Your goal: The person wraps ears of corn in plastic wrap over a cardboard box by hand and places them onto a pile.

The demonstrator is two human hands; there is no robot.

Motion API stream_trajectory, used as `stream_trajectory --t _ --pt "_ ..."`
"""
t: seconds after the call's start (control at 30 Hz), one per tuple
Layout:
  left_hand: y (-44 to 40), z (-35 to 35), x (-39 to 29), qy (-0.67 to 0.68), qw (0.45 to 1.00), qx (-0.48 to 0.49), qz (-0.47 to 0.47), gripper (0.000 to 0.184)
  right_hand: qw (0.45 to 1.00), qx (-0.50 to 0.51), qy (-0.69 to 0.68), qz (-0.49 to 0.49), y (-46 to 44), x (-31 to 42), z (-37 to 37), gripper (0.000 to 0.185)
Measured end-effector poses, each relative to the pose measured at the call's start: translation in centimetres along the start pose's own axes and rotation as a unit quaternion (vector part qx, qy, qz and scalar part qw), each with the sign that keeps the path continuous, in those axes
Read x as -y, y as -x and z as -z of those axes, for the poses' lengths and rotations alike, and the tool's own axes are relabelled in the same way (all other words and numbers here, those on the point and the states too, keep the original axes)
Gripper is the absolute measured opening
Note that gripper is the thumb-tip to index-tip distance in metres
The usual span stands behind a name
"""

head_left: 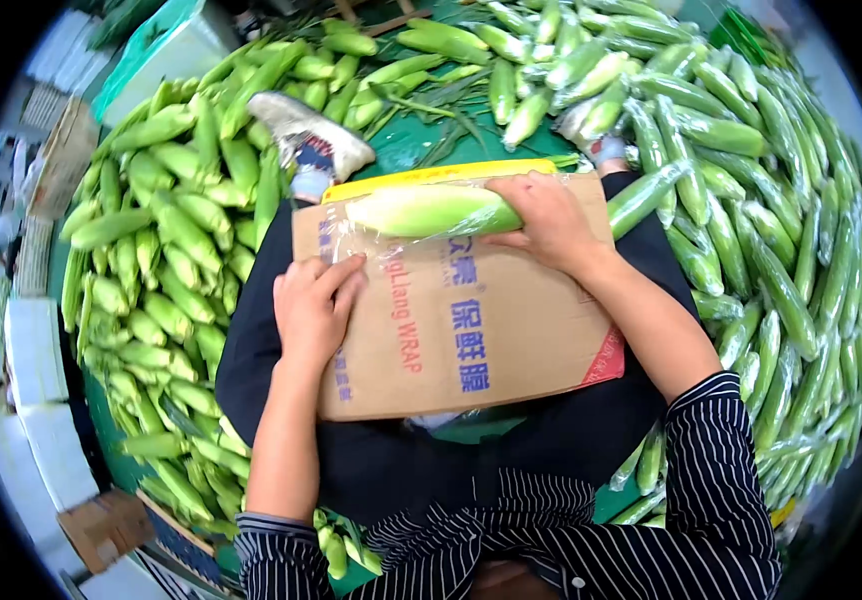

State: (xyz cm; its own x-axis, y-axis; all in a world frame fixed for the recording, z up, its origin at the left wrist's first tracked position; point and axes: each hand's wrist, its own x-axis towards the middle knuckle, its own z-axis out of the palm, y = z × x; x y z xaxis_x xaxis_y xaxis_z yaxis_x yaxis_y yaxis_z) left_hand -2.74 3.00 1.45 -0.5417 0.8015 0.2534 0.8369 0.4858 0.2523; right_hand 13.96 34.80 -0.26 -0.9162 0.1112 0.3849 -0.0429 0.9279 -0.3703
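A cardboard cling film box (416,330) lies across my lap, its yellow edge strip (441,178) along the far side. An ear of corn (426,211) in a pale green husk lies crosswise near that strip, with clear plastic film (356,245) showing around its left end. My right hand (546,222) is closed around the right end of the ear. At the box's left edge, my left hand (313,305) rests with its fingers apart, just below the ear and close to the film. Whether its fingertips touch the film I cannot tell.
Unwrapped ears of corn (166,260) are heaped on my left. Film-wrapped ears (771,230) form a large pile on my right. My shoes (311,140) stand beyond the box on a green floor (411,140). White foam boxes (36,350) line the far left.
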Motion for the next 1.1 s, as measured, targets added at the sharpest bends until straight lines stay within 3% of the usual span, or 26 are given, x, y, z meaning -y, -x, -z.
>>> stream_trajectory --t 0.03,0.07,0.13,0.17,0.2,0.27,0.33,0.37,0.4,0.47,0.5,0.53,0.6,0.63,0.7,0.73,0.8,0.87,0.93,0.97,1.07,1.1 --pt "0.0 0.0 -0.5 0.001 0.999 -0.023 0.036 0.020 1.000 -0.016 0.003 0.024 -0.1 0.3 0.5 0.067" --pt "0.6 -0.1 -0.3 0.037 0.994 -0.075 0.066 0.019 0.999 0.017 0.019 0.030 0.3 0.4 1.0 0.068" --pt "2.5 -0.4 -0.2 0.116 0.971 -0.172 0.116 0.017 0.995 0.082 0.053 0.031 2.1 0.7 1.9 0.072" --pt "4.0 0.3 -1.2 0.129 0.963 -0.217 0.093 0.017 0.994 0.084 0.040 0.062 3.1 1.6 2.5 0.073" --pt "5.8 1.2 -2.6 0.218 0.941 -0.224 0.130 0.018 0.992 0.108 0.011 0.060 4.3 3.1 3.1 0.072" --pt "10.2 1.1 -4.6 0.255 0.931 -0.246 0.088 0.027 0.984 0.160 -0.060 0.042 7.9 7.1 3.8 0.072" --pt "11.9 1.1 -8.7 0.325 0.932 -0.149 0.061 0.034 0.973 0.171 -0.147 0.039 10.2 10.3 3.2 0.073" --pt "11.3 1.1 -9.9 0.274 0.958 -0.079 0.019 0.042 0.963 0.247 -0.108 0.017 9.3 11.5 4.4 0.067" --pt "10.2 0.8 -10.3 0.233 0.970 -0.064 -0.012 0.043 0.975 0.216 -0.045 0.016 8.4 11.5 4.6 0.066" --pt "4.5 1.7 -11.5 0.042 0.991 0.126 0.004 0.040 0.986 0.144 0.077 0.011 6.3 10.6 4.3 0.063" --pt "1.0 1.0 -10.7 -0.016 0.997 0.069 -0.023 0.039 0.996 0.045 0.077 -0.028 5.7 9.4 2.9 0.061" --pt "-3.0 0.1 -9.2 -0.076 0.996 0.009 -0.052 0.039 0.996 0.057 0.040 -0.053 3.9 9.2 3.1 0.061" --pt "-10.8 -1.6 -6.2 -0.192 0.976 -0.105 -0.014 0.038 0.991 0.076 -0.031 -0.103 0.2 9.3 4.2 0.060" --pt "-13.1 -1.2 -5.8 -0.083 0.992 -0.094 0.020 0.036 0.998 0.057 0.012 -0.030 -0.5 9.0 3.6 0.060" --pt "-14.3 0.6 -6.9 0.175 0.981 -0.031 0.078 0.034 0.996 0.035 0.073 -0.047 -1.8 7.3 1.2 0.064" --pt "-12.6 -0.1 -7.1 0.121 0.991 -0.049 0.001 0.037 0.993 0.024 0.106 -0.055 -2.3 6.0 0.5 0.066" --pt "-9.2 -1.8 -6.8 0.005 0.983 -0.098 -0.154 0.045 0.993 0.076 0.032 -0.086 -3.6 3.6 0.3 0.068" --pt "-8.3 -1.1 -6.3 -0.041 0.970 -0.102 -0.216 0.056 0.985 0.139 -0.033 -0.096 -3.9 3.7 0.3 0.068" --pt "-7.4 -0.6 -5.7 -0.037 0.970 -0.063 -0.230 0.060 0.970 0.212 -0.079 -0.089 -2.4 5.8 2.1 0.066" --pt "-7.1 -0.4 -5.5 -0.006 0.976 -0.023 -0.217 0.059 0.971 0.203 -0.096 -0.075 -2.4 6.6 3.7 0.066" --pt "-7.1 0.4 -7.6 0.077 0.979 0.136 -0.132 0.049 0.892 0.433 -0.014 -0.130 -7.3 6.4 7.5 0.063" --pt "-7.2 1.4 -8.5 0.076 0.971 0.202 -0.104 0.048 0.919 0.383 -0.015 -0.089 -7.6 5.0 6.0 0.059"
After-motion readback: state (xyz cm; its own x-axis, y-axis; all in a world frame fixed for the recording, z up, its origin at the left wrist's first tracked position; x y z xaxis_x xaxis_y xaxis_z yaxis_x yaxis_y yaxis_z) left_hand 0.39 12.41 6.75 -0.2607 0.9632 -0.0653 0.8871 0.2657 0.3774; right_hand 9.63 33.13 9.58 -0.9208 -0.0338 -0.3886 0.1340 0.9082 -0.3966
